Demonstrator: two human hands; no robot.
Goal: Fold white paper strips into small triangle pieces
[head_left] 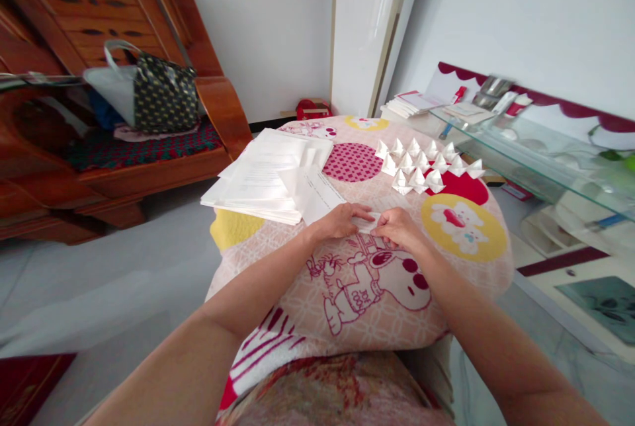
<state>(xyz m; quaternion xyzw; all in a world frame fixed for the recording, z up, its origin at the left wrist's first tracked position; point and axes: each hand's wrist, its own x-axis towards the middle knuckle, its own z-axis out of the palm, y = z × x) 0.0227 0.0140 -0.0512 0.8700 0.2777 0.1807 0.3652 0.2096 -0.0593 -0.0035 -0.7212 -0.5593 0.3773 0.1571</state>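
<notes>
A small folded piece of white paper (pixel 366 223) lies between my hands on the cloth-covered table. My left hand (pixel 340 221) rests at its left side, fingers bent and pressing on the paper. At the other end, my right hand (pixel 398 227) pinches the edge between thumb and curled fingers. Just beyond my left hand is a loose printed sheet (pixel 320 193), partly over a thick stack of paper (pixel 262 174). Several folded paper boats (pixel 417 179) stand in rows beyond my right hand. The exact folds under my fingers are hidden.
The patterned tablecloth (pixel 352 165) covers a rounded table. Along the right runs a glass-topped cabinet (pixel 526 155) with papers and cups. A wooden bench (pixel 218 108) holding bags (pixel 166 92) stands at the left. Behind the table rises a tall white appliance (pixel 364 36).
</notes>
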